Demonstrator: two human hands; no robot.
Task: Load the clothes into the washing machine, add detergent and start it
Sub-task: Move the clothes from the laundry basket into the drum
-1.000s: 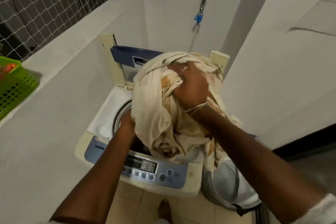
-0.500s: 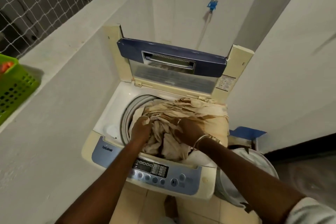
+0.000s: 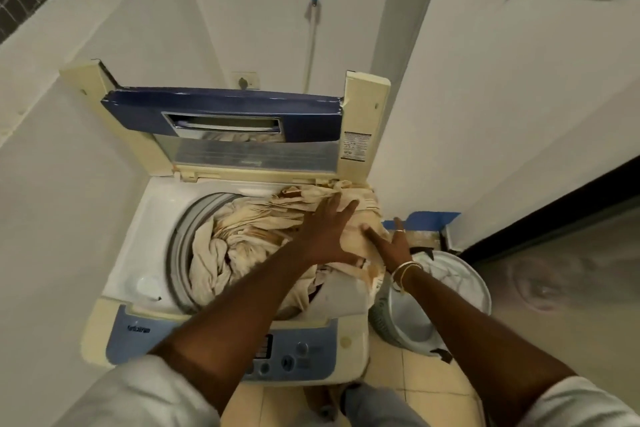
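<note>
Over the open washing machine (image 3: 138,253), cream clothes (image 3: 242,239) heaped in the drum (image 3: 178,253), spilling over its right rim, left hand (image 3: 329,236) flat on the heap, right hand (image 3: 394,246) spread-fingered against its right edge

Your cloth (image 3: 242,239) was cream with orange-brown marks. Your washing machine (image 3: 138,243) had a white top, a lid (image 3: 221,107) with a dark blue band, and a pale blue control panel (image 3: 298,354).

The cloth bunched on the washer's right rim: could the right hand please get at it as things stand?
Probably yes: the right hand lies open against the cloth there, with nothing between them.
</note>
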